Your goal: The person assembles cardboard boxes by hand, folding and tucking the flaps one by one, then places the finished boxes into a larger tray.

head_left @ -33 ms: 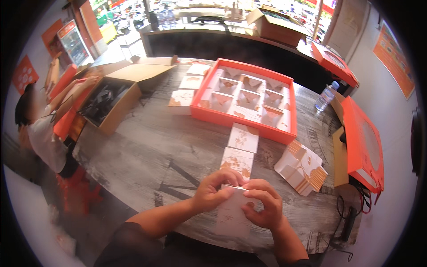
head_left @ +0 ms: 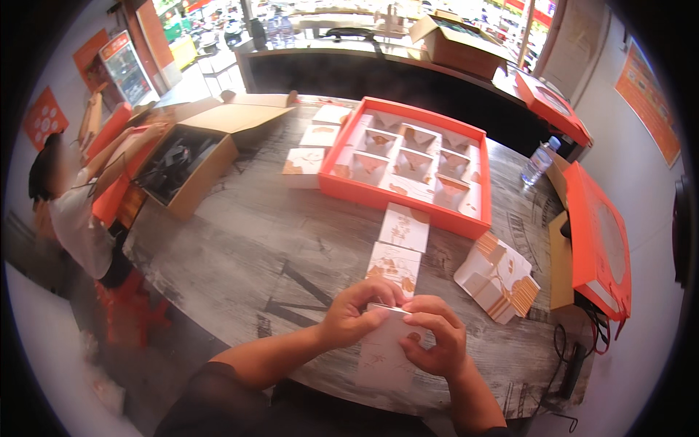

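view shifted slightly; both hands pinch white carton's far edge

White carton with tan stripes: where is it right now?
In the head view, the striped carton lies on the table, right of centre, just below the near right corner of the orange divided box and beyond the right hand.

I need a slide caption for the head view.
Left hand and right hand hold a white cardboard piece, with an open orange-red compartmented box beyond.
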The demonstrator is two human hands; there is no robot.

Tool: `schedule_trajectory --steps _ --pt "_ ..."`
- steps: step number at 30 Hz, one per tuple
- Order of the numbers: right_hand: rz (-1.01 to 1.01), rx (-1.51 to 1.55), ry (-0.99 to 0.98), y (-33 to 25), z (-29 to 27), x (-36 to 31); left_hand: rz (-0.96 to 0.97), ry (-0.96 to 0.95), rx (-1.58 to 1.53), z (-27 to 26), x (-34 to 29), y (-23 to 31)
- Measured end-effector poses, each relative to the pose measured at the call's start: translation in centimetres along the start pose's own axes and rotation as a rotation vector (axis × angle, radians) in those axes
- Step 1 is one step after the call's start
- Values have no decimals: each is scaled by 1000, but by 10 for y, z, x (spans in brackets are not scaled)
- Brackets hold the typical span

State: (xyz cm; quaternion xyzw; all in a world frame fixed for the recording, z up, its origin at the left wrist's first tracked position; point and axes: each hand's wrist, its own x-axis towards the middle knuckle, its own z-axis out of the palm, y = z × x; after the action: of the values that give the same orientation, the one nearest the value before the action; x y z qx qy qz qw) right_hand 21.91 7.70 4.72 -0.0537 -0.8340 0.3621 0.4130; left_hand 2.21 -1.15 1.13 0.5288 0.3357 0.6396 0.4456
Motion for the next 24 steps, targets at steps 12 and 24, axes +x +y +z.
schedule_trajectory --steps 12,24 --pt "-4 -6 -16 0 1 -1 39 -33 42 -1 2 6" --pt "137 224 42 6 -4 -7 107 -74 135 -5 2 3"
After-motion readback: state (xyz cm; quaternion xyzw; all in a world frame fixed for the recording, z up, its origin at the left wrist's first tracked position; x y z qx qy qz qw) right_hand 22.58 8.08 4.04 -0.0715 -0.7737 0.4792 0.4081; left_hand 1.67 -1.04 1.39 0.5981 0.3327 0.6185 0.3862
